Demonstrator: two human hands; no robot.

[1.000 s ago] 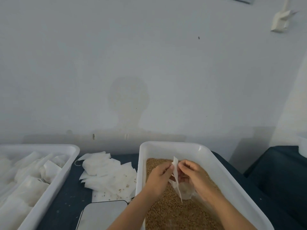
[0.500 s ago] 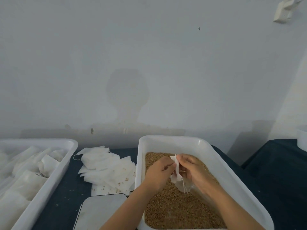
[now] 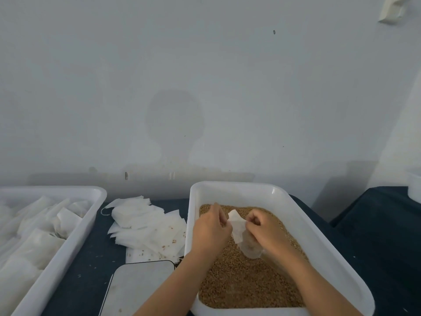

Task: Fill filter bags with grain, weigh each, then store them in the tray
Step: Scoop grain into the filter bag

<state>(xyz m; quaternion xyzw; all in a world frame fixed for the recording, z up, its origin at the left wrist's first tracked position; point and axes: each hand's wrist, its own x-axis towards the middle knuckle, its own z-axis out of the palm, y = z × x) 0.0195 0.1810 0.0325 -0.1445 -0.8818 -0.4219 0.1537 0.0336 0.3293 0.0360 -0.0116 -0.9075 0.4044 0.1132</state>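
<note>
A white filter bag (image 3: 238, 226) hangs over the brown grain (image 3: 246, 283) in the white tub (image 3: 234, 190). My left hand (image 3: 210, 229) pinches the bag's left edge and my right hand (image 3: 265, 231) pinches its right edge, both above the grain. The bag's lower part looks partly see-through and sits close to the grain. A white tray (image 3: 75, 238) at the left holds several filled bags. A flat grey scale (image 3: 139, 288) lies in front, between tray and tub.
A loose pile of empty filter bags (image 3: 145, 226) lies on the dark table (image 3: 91, 265) between tray and tub, with stray grains on it. A pale wall stands close behind. Another white container (image 3: 414, 185) shows at the far right edge.
Both hands have lowered the bag a little toward the grain and pulled its top edges apart. The camera tilted slightly downward.
</note>
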